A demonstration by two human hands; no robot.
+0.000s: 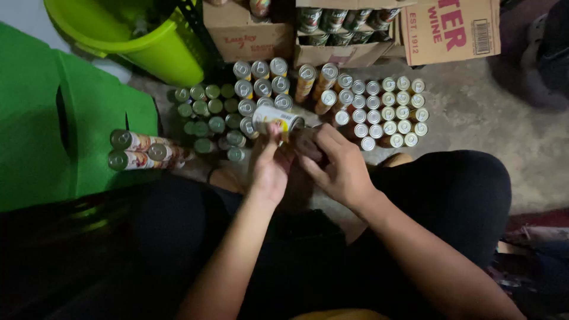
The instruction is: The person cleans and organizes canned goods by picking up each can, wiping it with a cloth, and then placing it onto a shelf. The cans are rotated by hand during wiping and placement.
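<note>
I hold a tin can (276, 119) with a pale label on its side, above my knees. My left hand (270, 167) grips it from below, thumb up along the label. My right hand (335, 164) is closed on a small dark thing (308, 144) at the can's right end; I cannot tell what it is. Just beyond my hands, many upright cans (388, 111) with silver lids stand in rows on the concrete floor, and green-lidded cans (204, 109) stand to their left.
A green plastic stool (65, 127) lies at left with three cans (139, 149) lying on it. A lime bucket (142, 35) stands at the back left. Cardboard boxes (450, 29) holding more cans line the back. My dark-trousered legs fill the foreground.
</note>
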